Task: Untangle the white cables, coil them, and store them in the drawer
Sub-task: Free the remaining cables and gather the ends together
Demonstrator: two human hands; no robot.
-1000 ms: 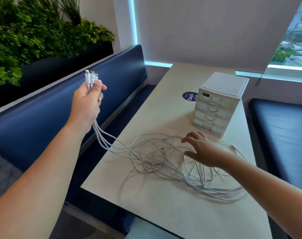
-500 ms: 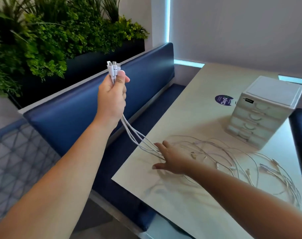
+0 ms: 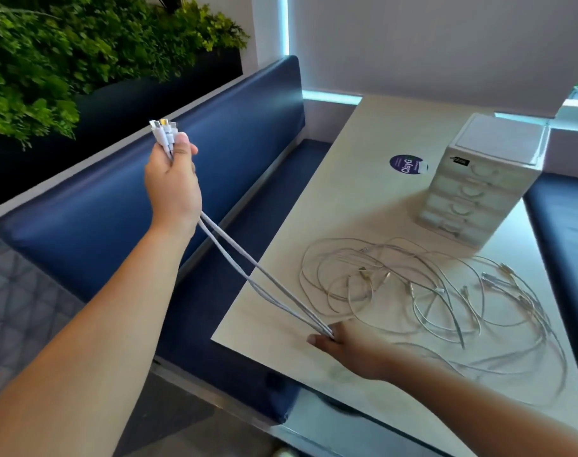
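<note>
The left hand (image 3: 173,183) is raised over the dark blue padded bench (image 3: 116,199) on the left, its grip closed around the plug ends of the thin white cables (image 3: 429,291), which stick up above the thumb. From it several strands run taut, down and right, to the right hand (image 3: 350,347). That hand rests on the pale beige worktop (image 3: 363,192) near its near-left corner, its grip pinching those strands between thumb and fingers. The rest of the cables lie in loose tangled loops across the worktop's near right part. Beyond them stands a small white plastic drawer unit (image 3: 478,189), all drawers closed, with a round purple sticker (image 3: 408,163) just to its left. Green leafy plants (image 3: 83,44) fill the far left.
</note>
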